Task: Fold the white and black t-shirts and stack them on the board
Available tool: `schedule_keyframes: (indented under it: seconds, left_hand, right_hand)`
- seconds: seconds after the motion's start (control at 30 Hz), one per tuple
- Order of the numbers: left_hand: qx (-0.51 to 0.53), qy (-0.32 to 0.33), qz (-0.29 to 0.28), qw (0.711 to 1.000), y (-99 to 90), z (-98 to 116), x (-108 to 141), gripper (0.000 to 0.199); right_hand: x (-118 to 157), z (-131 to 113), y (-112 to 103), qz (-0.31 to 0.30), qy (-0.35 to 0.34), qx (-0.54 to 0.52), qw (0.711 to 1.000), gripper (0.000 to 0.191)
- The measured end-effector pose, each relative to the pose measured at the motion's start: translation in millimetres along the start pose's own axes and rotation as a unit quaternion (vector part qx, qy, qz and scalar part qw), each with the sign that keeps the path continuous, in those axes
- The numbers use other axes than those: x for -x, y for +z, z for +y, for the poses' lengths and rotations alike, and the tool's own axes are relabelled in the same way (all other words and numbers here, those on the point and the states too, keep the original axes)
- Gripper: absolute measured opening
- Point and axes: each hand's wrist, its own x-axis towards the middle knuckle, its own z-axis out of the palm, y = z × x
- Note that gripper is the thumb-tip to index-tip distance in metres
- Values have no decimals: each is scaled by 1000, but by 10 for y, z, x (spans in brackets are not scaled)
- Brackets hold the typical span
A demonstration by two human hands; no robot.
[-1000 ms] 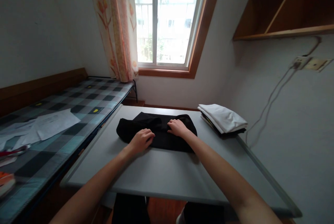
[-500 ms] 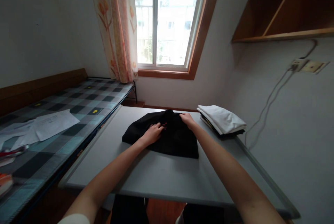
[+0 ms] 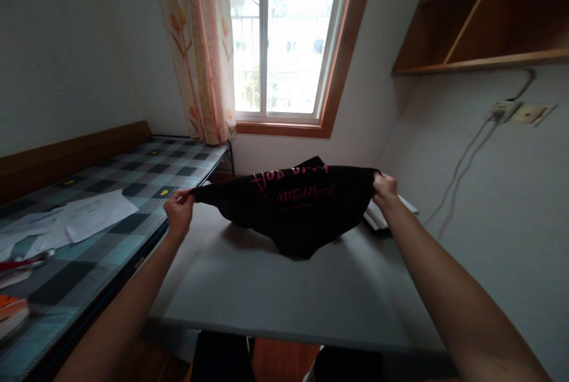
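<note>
A black cloth garment (image 3: 293, 210) with pink lettering, seen upside down, is stretched wide above the white table (image 3: 267, 299). My left hand (image 3: 180, 211) pinches its left end near the table's left edge. At the opposite end, my right hand (image 3: 385, 187) is closed on the cloth, just in front of a folded stack of white and dark cloths (image 3: 377, 216). The middle of the garment sags toward the tabletop.
Left of the table is a bed with a checked cover (image 3: 111, 192), bearing papers (image 3: 95, 216) and an orange item (image 3: 11, 314). A wooden shelf (image 3: 480, 56), socket (image 3: 518, 112) and hanging cable are on the right wall.
My hands have moved far apart, left hand to the left and right hand to the right. The garment, bunched on the table before, is now raised and spread, with its pink lettering showing.
</note>
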Motion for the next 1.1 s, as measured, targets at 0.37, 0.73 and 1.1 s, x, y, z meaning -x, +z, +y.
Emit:
schedule_keyframes:
  seconds: [0.37,0.73,1.1]
  left_hand:
    - [36,98,-173,979,493,646,-125,59]
    - [-146,119,-141,972,888,1175,-493,28]
    - [-377,167,-488,769,-197,34,-226,49]
  right_hand:
    - [717,-760,729,-234,-20,-89,968,30]
    - [933,-1038,896,-343,-130,-73,927,44]
    - [73,364,-493,-127,-54,517,845,60]
